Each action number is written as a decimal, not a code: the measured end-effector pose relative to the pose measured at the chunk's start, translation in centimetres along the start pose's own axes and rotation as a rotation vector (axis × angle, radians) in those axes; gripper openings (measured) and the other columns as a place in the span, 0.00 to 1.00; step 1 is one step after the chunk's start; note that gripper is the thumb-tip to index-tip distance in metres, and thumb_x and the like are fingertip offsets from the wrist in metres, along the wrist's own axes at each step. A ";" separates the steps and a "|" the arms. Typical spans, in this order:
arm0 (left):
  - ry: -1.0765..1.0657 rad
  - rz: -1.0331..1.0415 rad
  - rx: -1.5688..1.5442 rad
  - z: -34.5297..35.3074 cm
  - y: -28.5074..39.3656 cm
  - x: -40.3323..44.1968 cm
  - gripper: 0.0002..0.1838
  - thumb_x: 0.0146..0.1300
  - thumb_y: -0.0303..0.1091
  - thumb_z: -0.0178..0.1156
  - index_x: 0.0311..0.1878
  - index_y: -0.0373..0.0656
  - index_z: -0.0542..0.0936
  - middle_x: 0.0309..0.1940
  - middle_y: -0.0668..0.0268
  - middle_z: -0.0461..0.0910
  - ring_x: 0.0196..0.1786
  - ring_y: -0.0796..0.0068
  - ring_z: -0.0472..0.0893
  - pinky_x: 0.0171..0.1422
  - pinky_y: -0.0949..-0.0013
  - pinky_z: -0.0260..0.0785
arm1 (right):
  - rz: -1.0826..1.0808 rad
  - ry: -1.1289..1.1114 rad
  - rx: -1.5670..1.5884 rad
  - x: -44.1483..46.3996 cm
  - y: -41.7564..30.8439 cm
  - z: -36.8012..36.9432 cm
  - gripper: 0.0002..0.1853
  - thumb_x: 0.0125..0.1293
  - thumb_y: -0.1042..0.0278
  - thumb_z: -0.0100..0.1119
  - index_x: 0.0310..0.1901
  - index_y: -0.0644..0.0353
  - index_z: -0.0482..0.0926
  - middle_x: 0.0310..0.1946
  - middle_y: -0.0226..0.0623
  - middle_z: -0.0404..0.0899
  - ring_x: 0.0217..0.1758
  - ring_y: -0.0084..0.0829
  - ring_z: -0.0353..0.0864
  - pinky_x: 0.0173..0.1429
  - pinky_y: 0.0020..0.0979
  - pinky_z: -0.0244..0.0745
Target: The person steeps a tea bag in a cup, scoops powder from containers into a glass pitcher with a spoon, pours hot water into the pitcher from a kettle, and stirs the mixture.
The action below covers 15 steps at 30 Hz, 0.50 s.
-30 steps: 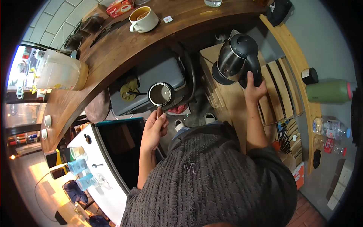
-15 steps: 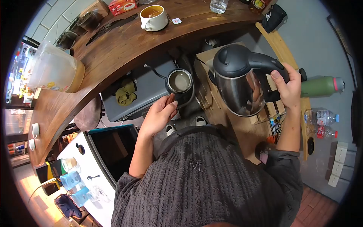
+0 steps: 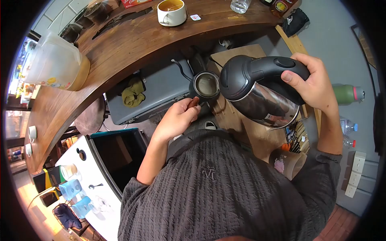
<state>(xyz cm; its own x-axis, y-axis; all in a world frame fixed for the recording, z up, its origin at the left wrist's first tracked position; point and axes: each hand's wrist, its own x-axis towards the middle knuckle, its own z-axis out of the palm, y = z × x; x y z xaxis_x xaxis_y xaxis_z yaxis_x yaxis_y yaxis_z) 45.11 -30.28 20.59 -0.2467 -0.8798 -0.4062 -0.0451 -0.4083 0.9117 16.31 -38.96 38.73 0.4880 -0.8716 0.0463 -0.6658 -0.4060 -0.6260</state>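
Note:
My left hand (image 3: 177,120) is closed round the brown handle of a small open gooseneck kettle (image 3: 206,85). Its round mouth faces up with greyish liquid or bare bottom inside, I cannot tell which, and the dark curved spout points to the upper left. My right hand (image 3: 317,82) grips the black handle of a large electric kettle (image 3: 270,105) with a shiny body. That kettle is tilted, its black lid end lowered toward the gooseneck kettle and close beside its rim. No stream of water can be made out between them.
A white mug (image 3: 172,16) and a tea bag tag (image 3: 195,17) are on the curved wooden counter (image 3: 120,52), with a plastic pitcher (image 3: 56,60) at left. Under it sits a grey case (image 3: 155,96) with a green cloth (image 3: 133,92). A green bottle (image 3: 346,94) stands right.
The electric kettle has tipped over to the left, its lid end nearing the gooseneck kettle. My left hand has moved the gooseneck kettle slightly right. My right hand has shifted slightly right.

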 end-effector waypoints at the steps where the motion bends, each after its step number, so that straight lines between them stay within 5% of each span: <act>1: 0.012 0.007 0.008 0.1 0.0 0.0 0.12 0.67 0.37 0.54 0.32 0.38 0.71 0.23 0.74 0.69 0.27 0.85 0.65 0.32 0.75 0.60 | -0.020 -0.008 -0.013 0.2 -0.3 -0.1 0.17 0.60 0.56 0.69 0.34 0.64 0.80 0.21 0.30 0.78 0.26 0.18 0.77 0.32 0.23 0.71; 15: 0.033 0.096 0.102 0.9 -0.7 0.4 0.10 0.68 0.36 0.53 0.33 0.41 0.70 0.23 0.75 0.68 0.24 0.87 0.63 0.28 0.77 0.55 | -0.135 -0.059 -0.157 3.0 -1.8 -1.2 0.19 0.60 0.53 0.69 0.33 0.65 0.81 0.22 0.31 0.79 0.26 0.20 0.79 0.32 0.24 0.73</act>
<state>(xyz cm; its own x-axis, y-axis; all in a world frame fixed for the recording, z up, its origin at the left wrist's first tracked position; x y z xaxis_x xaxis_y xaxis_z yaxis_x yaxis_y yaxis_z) 44.22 -30.09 19.82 -0.2227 -0.9219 -0.3170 -0.1214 -0.2964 0.9473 18.27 -41.15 40.91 0.6078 -0.7907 0.0725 -0.6696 -0.5595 -0.4885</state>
